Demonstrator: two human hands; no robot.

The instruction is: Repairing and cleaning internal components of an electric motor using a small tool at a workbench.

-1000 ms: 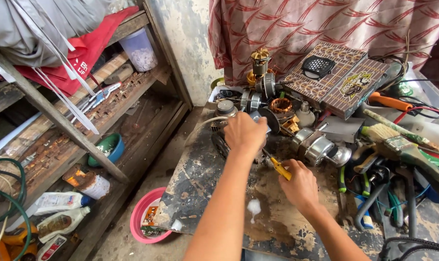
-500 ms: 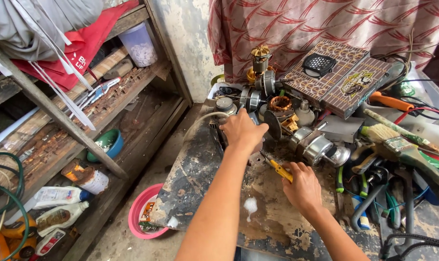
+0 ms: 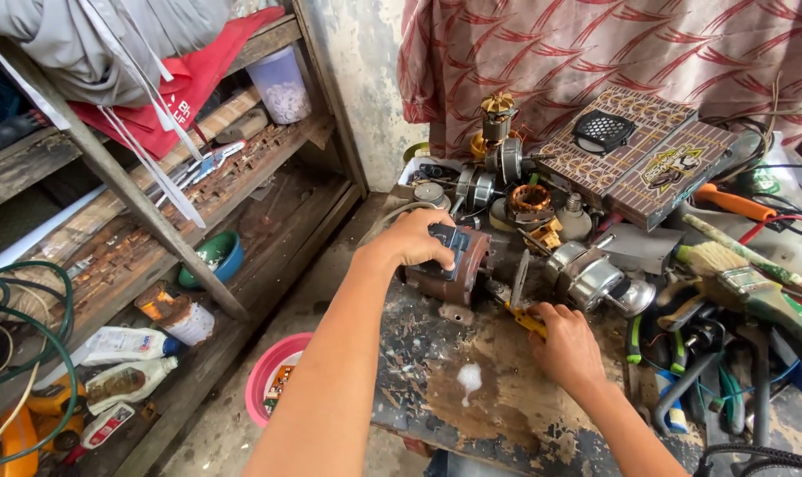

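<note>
The motor block (image 3: 450, 265) under the left hand (image 3: 416, 240) is rusty brown with a dark grey top, and just right of it the right hand (image 3: 567, 343) grips a yellow-handled tool (image 3: 526, 318). Behind the motor block hangs a red curtain (image 3: 595, 53) with pale leaf-like streaks, and a brown box (image 3: 648, 159) patterned in gold. Left of it lie a pink bowl (image 3: 273, 375), a blue-and-green bowl (image 3: 211, 258) and a red cloth (image 3: 176, 93).
</note>
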